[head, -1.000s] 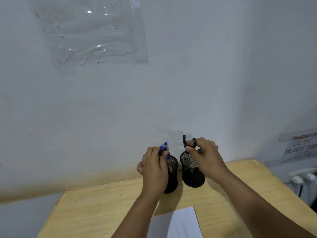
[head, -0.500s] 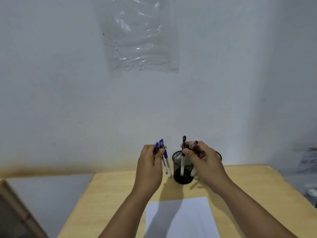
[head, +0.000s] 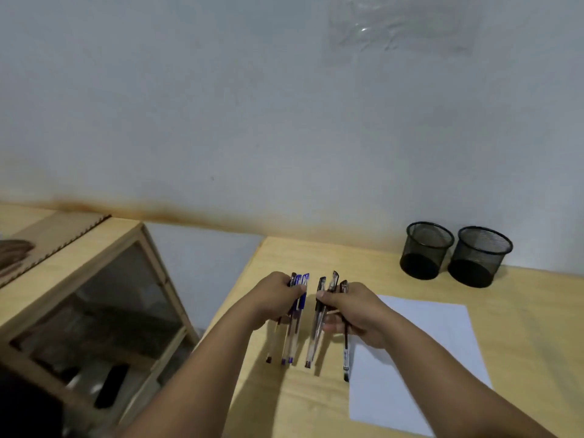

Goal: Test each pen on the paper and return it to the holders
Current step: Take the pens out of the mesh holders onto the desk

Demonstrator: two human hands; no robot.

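Both hands gripping bundles of pens
Left hand point(head: 273, 298) is clutching blue pens point(head: 295, 324); right hand point(head: 354, 314) is clutching black pens point(head: 316, 336), beside paper point(head: 420, 358).

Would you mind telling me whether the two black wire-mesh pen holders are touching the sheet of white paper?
Apart. The head view shows the two black mesh pen holders standing near the wall, with a strip of bare wooden table between them and the white paper.

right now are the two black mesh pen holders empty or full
Empty: both black mesh pen holders show bare bottoms; no pens stand in them.
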